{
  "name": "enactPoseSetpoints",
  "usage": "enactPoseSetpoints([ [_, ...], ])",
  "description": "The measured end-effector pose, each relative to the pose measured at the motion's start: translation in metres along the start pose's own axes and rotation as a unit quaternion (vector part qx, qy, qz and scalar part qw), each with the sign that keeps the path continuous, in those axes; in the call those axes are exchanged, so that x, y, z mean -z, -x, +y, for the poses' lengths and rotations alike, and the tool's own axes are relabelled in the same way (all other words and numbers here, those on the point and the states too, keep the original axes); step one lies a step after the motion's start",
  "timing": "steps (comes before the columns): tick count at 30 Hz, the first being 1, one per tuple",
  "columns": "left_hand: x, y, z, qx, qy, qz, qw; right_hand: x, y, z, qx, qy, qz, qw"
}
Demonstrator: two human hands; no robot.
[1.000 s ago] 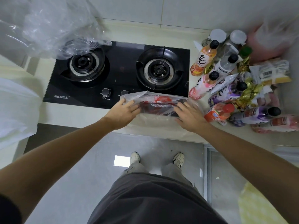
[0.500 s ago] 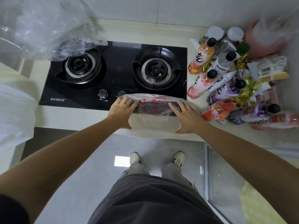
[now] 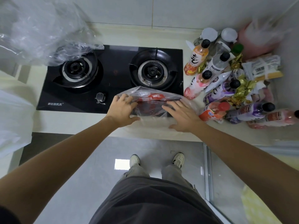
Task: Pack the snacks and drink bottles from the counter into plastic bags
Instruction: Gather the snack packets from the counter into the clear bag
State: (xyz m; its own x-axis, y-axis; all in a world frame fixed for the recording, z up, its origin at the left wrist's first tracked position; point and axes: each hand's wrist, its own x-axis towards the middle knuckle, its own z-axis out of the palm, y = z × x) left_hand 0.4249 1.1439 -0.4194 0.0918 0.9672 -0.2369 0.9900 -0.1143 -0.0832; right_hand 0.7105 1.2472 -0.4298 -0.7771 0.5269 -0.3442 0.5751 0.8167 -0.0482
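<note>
Right now we have both hands on a clear plastic bag (image 3: pixel 155 101) that lies on the table (image 3: pixel 72 122) at the front edge of the black stove (image 3: pixel 111 70), partly covering its front right corner. Our left hand (image 3: pixel 122 109) rests flat on the bag's left end with fingers spread and straight, thumb along the near side; our right hand (image 3: pixel 182 115) presses its right part the same way, fingers loose, gripping nothing. Inside the bag we can make out red and dark packets, but the wrinkled film blurs them too much to say what they are. Just right of the bag a red-capped bottle (image 3: pixel 213 111) lies on its side, close to our right hand. Beyond it stands and lies a crowd of drink bottles (image 3: pixel 215 62) mixed with gold-wrapped snacks (image 3: pixel 242 89); several overlap, and the ones at the far right edge are smeared and cut off. A second crumpled plastic bag (image 3: pixel 40 33) hangs blurred over the upper left, hiding part of the left burner (image 3: pixel 75 70). A pink bag (image 3: pixel 257 41) in the far corner is also too blurred to read.
</note>
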Motion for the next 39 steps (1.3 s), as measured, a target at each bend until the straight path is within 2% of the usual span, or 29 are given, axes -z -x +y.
enactPoseSetpoints([
  [6,0.031,0.012,0.008,-0.018,0.032,0.094,0.995,0.019,0.010,-0.018,-0.037,-0.068,0.076,0.994],
  [14,0.097,-0.006,0.040,-0.045,0.063,0.190,0.979,0.072,0.040,-0.020,-0.087,-0.094,0.211,0.969],
  [18,0.141,-0.034,0.062,-0.098,0.092,0.227,0.965,0.103,0.066,-0.006,-0.114,-0.093,0.282,0.948],
  [23,0.187,-0.075,0.106,-0.144,0.100,0.236,0.956,0.121,0.096,0.044,-0.148,-0.094,0.325,0.929],
  [29,0.205,-0.132,0.168,-0.122,0.101,0.203,0.966,0.121,0.129,0.154,-0.209,-0.097,0.300,0.926],
  [35,0.205,-0.184,0.240,-0.112,0.115,0.171,0.972,0.089,0.153,0.261,-0.276,-0.121,0.194,0.934],
  [39,0.203,-0.215,0.291,-0.097,0.111,0.107,0.983,0.071,0.153,0.311,-0.276,-0.104,0.130,0.947],
])
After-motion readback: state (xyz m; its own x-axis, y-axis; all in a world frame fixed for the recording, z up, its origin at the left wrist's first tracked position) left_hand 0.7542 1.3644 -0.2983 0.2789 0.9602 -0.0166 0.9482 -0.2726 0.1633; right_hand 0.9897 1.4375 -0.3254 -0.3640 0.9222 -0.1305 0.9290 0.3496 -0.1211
